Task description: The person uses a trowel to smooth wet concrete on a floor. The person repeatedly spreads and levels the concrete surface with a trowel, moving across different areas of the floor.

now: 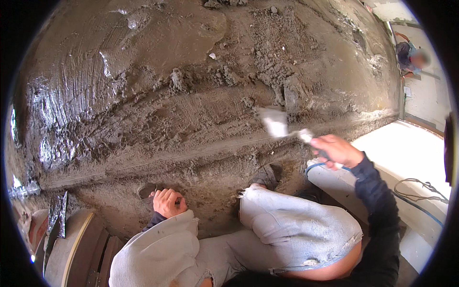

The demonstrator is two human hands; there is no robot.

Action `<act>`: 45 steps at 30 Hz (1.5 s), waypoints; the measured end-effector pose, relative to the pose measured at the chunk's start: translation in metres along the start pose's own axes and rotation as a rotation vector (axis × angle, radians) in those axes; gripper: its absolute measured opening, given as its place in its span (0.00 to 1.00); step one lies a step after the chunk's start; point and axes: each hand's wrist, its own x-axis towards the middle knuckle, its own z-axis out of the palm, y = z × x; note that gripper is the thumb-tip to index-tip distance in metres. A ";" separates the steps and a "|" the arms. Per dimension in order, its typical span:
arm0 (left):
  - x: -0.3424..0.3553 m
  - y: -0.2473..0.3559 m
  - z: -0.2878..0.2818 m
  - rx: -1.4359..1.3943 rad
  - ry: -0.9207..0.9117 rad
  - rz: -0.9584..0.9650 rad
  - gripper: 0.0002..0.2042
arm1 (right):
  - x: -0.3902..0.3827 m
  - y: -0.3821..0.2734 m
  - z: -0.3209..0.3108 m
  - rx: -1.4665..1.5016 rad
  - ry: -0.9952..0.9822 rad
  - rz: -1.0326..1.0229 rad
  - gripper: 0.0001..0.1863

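Observation:
My right hand [338, 151] is closed round the handle of a trowel [274, 123]. Its pale metal blade, smeared by motion, is held just over the rough wet mortar [205, 115], pointing up and left. Near my left knee, low by the mortar's near edge, my left hand [167, 203] has its fingers curled. A bit of something dark shows at its palm, too hidden to name. A thin taut string [158, 165] crosses the mortar between the two hands.
At lower left, a dark, mortar-smeared flat tool [56, 222] rests by a curved brown wooden piece [79, 248]. A blue hose [416, 207] and a loose cord [417, 187] lie at the right. Another person [408, 56] is at the far right. My shoe [268, 175] stands at the mortar's edge.

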 end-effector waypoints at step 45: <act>-0.006 -0.011 -0.002 -0.057 0.016 0.014 0.08 | 0.116 0.019 0.103 -0.436 0.695 -0.582 0.20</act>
